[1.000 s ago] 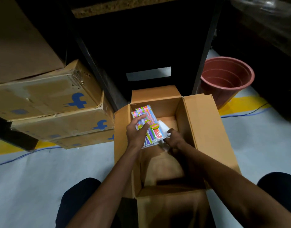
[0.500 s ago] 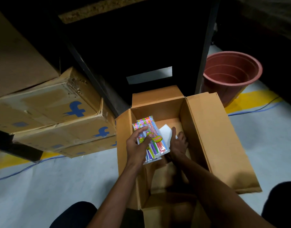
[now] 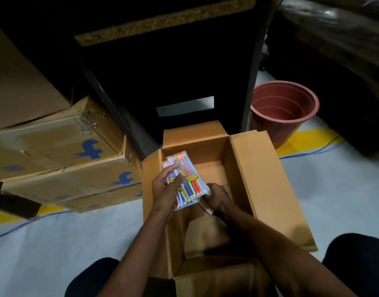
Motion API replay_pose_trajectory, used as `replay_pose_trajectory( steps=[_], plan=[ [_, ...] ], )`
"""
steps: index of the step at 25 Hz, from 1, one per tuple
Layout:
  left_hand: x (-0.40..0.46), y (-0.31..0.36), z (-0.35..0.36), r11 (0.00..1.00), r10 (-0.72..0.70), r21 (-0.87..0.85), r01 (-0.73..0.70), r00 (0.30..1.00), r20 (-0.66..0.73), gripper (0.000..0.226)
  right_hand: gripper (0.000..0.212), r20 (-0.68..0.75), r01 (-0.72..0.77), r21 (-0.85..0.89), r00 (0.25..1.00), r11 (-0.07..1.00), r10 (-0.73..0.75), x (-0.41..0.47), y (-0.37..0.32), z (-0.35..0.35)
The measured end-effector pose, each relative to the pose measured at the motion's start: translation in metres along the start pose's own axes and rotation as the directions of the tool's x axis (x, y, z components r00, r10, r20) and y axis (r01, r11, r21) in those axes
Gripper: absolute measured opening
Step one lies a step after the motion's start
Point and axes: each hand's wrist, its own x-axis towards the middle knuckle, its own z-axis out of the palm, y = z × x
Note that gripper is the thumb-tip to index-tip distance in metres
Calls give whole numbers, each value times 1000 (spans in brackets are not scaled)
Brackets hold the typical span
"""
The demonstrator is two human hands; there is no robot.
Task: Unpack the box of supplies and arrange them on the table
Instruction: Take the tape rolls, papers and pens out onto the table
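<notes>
An open cardboard box (image 3: 265,181) stands on the floor between my knees, flaps spread. My left hand (image 3: 166,189) grips clear packs of coloured pens (image 3: 188,181) above the box's left side. My right hand (image 3: 218,197) is just right of the packs, fingers curled around a small white item (image 3: 208,210) at the packs' lower edge; most of that item is hidden. The far part of the box floor looks bare.
Stacked cardboard cartons (image 3: 62,159) with blue logos sit on the left. A dark table frame (image 3: 163,82) rises behind the box. A reddish plastic pot (image 3: 285,110) stands at the right, near a yellow floor stripe (image 3: 308,136) and a blue cable (image 3: 313,152).
The white sheet seen beside the pens earlier is now mostly hidden under my right hand, which has closed in below the packs. The view has tilted upward.
</notes>
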Motion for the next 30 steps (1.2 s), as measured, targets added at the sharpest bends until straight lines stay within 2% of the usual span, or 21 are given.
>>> replay_pose_trajectory(
  steps=[3, 7, 11, 13, 15, 17, 19, 21, 24, 26, 30],
  plan=[
    [3, 4, 0, 999, -18, -47, 18, 1000, 0, 30, 40, -12, 86, -92, 996, 992, -88, -2, -2, -7],
    [-1, 22, -1, 998, -53, -24, 53, 998, -24, 28, 51, 24, 45, -181, 999, 982, -41, -16, -33, -31],
    [-25, 74, -14, 986, -157, -59, 153, 985, -70, 25, 61, 64, -53, -78, 996, 996, 58, -67, -79, -68],
    [-43, 108, -23, 969, -229, -119, 217, 969, -94, 25, 57, 68, -85, 6, 994, 996, 85, -97, -101, -92],
    [-61, 139, -32, 948, -296, -153, 277, 949, -112, 26, 41, 51, -115, 41, 992, 993, 113, -125, -126, -118],
    [-83, 170, -39, 933, -339, -171, 318, 933, -117, 27, 23, -28, -89, -32, 996, 996, 88, -157, -151, -145],
    [-105, 208, -46, 920, -369, -187, 344, 921, -124, 26, 27, -149, -56, -150, 988, 987, 33, -185, -175, -169],
    [-126, 243, -51, 911, -392, -196, 363, 909, -142, 25, 16, -209, -51, -68, 977, 996, 36, -212, -199, -194],
    [-158, 299, -61, 886, -449, -213, 412, 878, -169, 26, 34, -174, 34, 35, 984, 999, -27, -257, -249, -243],
    [-178, 336, -68, 881, -460, -213, 422, 869, -182, 26, 38, -163, 63, 84, 985, 994, -49, -286, -284, -276],
    [-211, 404, -71, 885, -456, -196, 422, 869, -191, 25, 18, -232, -21, 268, 969, 963, 86, -330, -337, -327]
  ],
)
